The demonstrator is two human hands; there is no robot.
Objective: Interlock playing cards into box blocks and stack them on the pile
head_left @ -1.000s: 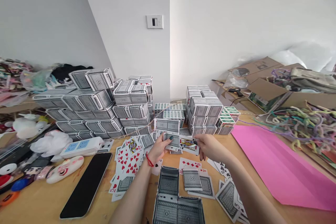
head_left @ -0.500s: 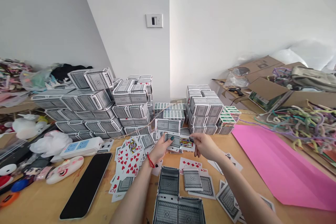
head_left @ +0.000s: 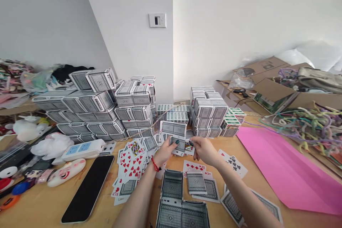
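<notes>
My left hand [head_left: 165, 152], a red cord round its wrist, pinches a structure of joined playing cards [head_left: 174, 128] with grey patterned backs, thumb across its front. At that structure's right edge, the fingers of my right hand [head_left: 207, 150] are closed on a face card [head_left: 190, 148]. Most of this card is tucked behind or into the structure; which of the two, I cannot tell. Close to me stands an open L-shaped form made of cards [head_left: 171, 216]. Beside it, a small grey-backed card piece [head_left: 196, 182] lies on loose cards.
Stacked card blocks rise at the left [head_left: 88, 101] and right [head_left: 210, 108]. Loose heart cards [head_left: 132, 164] spread left of my forearm, near a black phone [head_left: 88, 188] and a power strip [head_left: 82, 149]. Pink paper [head_left: 288, 171] and fuzzy craft stems [head_left: 312, 124] are at the right.
My right hand has moved left with the face card, so less of it shows beside the structure. The structure in my left hand has shifted slightly right.
</notes>
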